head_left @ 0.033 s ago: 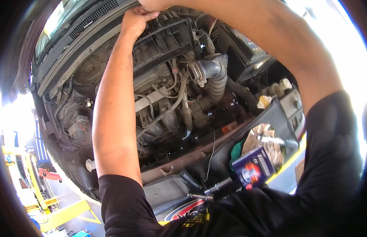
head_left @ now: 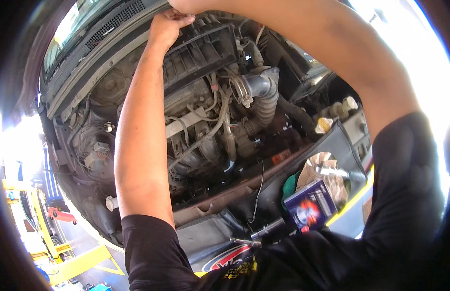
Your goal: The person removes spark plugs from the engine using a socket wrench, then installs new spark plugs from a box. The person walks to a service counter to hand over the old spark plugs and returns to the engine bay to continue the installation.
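Observation:
Both my arms reach over an open car engine bay to its far edge, by the windshield cowl (head_left: 108,31). There my left hand (head_left: 165,29) is closed, thumb stretched to the right and fingers pressed together; what they grip is hidden. My right hand (head_left: 186,5) meets it from the right, partly cut off by the top edge, with its fingers out of sight. Just nearer than the hands lies a black ribbed plastic housing (head_left: 200,53). A ridged intake hose (head_left: 266,106) with a silvery elbow and a metal clamp stands right of the engine.
Along the near edge, a dark fender cover (head_left: 200,242) bears a purple-blue box (head_left: 307,208), crumpled brown paper (head_left: 321,162), a ratchet (head_left: 331,170) and a socket tool (head_left: 268,229). A battery (head_left: 302,63) sits at right. Yellow lift parts (head_left: 84,264) and a red jack (head_left: 61,215) stand left.
My right arm has shifted very slightly to the left. Both hands stay together at the same far spot.

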### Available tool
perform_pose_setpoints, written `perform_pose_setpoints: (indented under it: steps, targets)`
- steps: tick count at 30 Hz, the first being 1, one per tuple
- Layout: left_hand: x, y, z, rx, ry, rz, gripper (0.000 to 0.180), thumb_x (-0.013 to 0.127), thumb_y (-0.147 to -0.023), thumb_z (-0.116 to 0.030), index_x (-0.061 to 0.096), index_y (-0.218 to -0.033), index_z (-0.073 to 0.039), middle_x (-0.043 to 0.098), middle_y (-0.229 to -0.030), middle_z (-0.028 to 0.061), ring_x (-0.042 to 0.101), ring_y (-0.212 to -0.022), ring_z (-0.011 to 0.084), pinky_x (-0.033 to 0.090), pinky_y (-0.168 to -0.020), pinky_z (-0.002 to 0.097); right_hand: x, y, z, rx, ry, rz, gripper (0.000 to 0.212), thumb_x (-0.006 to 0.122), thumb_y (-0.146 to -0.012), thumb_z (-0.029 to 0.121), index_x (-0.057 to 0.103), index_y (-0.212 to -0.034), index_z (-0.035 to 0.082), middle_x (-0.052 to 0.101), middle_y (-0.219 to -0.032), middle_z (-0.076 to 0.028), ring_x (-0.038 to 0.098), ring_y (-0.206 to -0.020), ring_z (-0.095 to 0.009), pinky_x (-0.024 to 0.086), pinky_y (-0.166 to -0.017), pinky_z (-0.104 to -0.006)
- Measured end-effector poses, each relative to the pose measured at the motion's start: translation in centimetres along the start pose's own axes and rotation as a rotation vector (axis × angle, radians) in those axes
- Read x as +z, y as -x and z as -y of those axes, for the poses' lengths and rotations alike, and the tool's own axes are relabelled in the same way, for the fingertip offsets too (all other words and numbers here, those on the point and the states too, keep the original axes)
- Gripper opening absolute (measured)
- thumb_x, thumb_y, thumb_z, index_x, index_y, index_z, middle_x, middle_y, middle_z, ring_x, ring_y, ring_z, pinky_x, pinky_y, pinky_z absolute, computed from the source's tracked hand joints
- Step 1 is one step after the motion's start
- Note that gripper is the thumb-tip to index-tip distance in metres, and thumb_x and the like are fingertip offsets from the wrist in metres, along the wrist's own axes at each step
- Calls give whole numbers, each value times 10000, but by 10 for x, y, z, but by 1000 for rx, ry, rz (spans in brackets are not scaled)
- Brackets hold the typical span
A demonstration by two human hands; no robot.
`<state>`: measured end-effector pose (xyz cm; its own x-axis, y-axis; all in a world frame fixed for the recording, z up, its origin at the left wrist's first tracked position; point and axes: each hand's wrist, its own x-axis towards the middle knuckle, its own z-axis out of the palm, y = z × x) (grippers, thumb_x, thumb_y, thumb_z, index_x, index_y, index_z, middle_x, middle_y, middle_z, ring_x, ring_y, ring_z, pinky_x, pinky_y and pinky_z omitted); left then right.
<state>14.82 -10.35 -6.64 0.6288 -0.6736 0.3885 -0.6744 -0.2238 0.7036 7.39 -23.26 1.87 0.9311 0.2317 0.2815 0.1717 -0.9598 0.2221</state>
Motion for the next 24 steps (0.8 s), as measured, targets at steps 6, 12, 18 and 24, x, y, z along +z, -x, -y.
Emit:
perform_pose_setpoints:
  steps: [6, 12, 18, 24]
  targets:
    - [-12, 13, -7, -75, 59, -57, 285, 841, -804, -140, 752, -1033, 4, 763, -1028, 85, 674, -963, 162, 477, -925, 318, 39, -24, 8, -101, -41, -143, 176, 676, -793, 146, 761, -845, 1, 741, -902, -206, 732, -883, -347, 574, -786, -443]
    - [-15, 9, -7, -42, -34, -22, 315, 859, -790, -205, 768, -1042, -40, 763, -1016, 80, 667, -956, 162, 471, -931, 323, 0, 11, 8, -118, -19, -120, 180, 657, -803, 136, 737, -864, -14, 721, -870, -224, 720, -881, -375, 570, -760, -454]
    - [-6, 0, 12, -90, -64, -13, 422, 804, -837, -363, 756, -1117, -51, 762, -1091, 104, 687, -1023, 212, 475, -967, 357, 31, -25, -10, -179, 192, -184, 245, 709, -760, 195, 737, -828, -39, 721, -856, -246, 737, -881, -338, 599, -763, -422]
    - [-13, -5, 47, -50, 267, 11, 401, 798, -847, -346, 756, -1116, -51, 765, -1062, 91, 676, -987, 189, 482, -955, 344, 10, -20, 17, -37, -16, -74, 210, 719, -773, 177, 755, -818, -24, 731, -884, -248, 731, -891, -364, 591, -778, -442]
